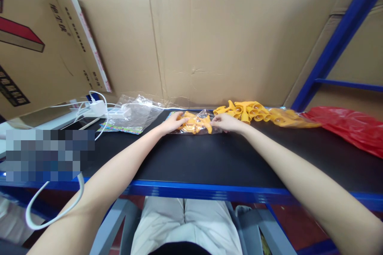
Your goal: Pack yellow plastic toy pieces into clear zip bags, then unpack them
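Note:
A clear plastic bag (194,127) with yellow plastic pieces (196,121) inside lies on the black tabletop in front of me. My left hand (173,122) grips the bag's left end, its thumb over the yellow pieces. At the right end, my right hand (226,122) has its fingers pinched together on the bag's edge; the fingertips are partly hidden. Just behind and right of that hand sits a heap of loose yellow plastic parts (247,109) with hollow, cup-like ends.
More yellow pieces in clear plastic (295,118) and a red plastic bag (344,123) lie to the right. Left are empty clear bags (139,109), a power strip (119,112) and white cables (104,121). Cardboard (209,44) walls the back; a blue edge (194,189) runs along the front.

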The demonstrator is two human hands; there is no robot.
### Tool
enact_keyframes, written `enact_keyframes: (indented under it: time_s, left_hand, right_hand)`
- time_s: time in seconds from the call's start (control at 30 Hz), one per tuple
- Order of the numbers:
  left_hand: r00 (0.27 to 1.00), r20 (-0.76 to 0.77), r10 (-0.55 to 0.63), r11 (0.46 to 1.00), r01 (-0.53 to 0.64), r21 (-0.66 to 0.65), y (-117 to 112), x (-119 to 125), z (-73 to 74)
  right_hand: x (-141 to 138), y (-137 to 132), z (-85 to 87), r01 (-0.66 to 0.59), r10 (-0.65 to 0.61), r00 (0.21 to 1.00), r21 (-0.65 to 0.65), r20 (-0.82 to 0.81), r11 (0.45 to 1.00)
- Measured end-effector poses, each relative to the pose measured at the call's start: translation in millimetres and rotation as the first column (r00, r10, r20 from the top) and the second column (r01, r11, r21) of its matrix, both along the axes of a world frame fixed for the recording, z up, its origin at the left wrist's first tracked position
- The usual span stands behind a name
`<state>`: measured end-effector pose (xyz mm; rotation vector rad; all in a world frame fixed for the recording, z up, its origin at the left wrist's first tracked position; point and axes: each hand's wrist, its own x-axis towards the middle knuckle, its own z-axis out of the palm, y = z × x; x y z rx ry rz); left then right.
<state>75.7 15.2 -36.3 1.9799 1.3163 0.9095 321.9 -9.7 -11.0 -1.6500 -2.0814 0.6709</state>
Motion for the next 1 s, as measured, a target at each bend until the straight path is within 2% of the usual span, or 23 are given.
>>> enact_keyframes:
  time_s: [0.1,0.23,0.37,0.6,0.8,1.0]
  left_hand:
    - [0.998,0.027,-0.063,0.997,0.061,0.055,0,0,0.0]
    - [0.99,0.034,-0.14,0.977,0.133,0.164,5,-3,-0.9]
    - [0.988,-0.016,-0.151,0.954,0.15,0.26,6,-4,-1.0]
    - [0.998,-0.041,-0.052,0.942,0.063,0.331,-3,4,6.5]
    - [1.0,-0.004,-0.025,0.921,0.024,0.389,-7,7,9.1]
    - [0.995,0.001,-0.098,0.91,0.089,0.405,-13,10,11.1]
  right_hand:
    - [-2,-2,-2.3,-0.049,0.032,0.983,-0.093,-0.182,0.994]
    - [-3,0,-4.5,-0.044,-0.012,0.942,-0.158,-0.335,0.986]
    - [-3,2,-4.7,-0.002,-0.067,0.925,-0.18,-0.375,0.984]
    - [-6,-2,-1.8,-0.001,-0.072,0.934,-0.205,-0.349,0.979]
    - [-8,-2,-1.4,-0.117,-0.057,0.837,-0.279,-0.544,0.953]
    - [-17,-6,-1.0,-0.146,-0.146,0.778,-0.402,-0.611,0.904]
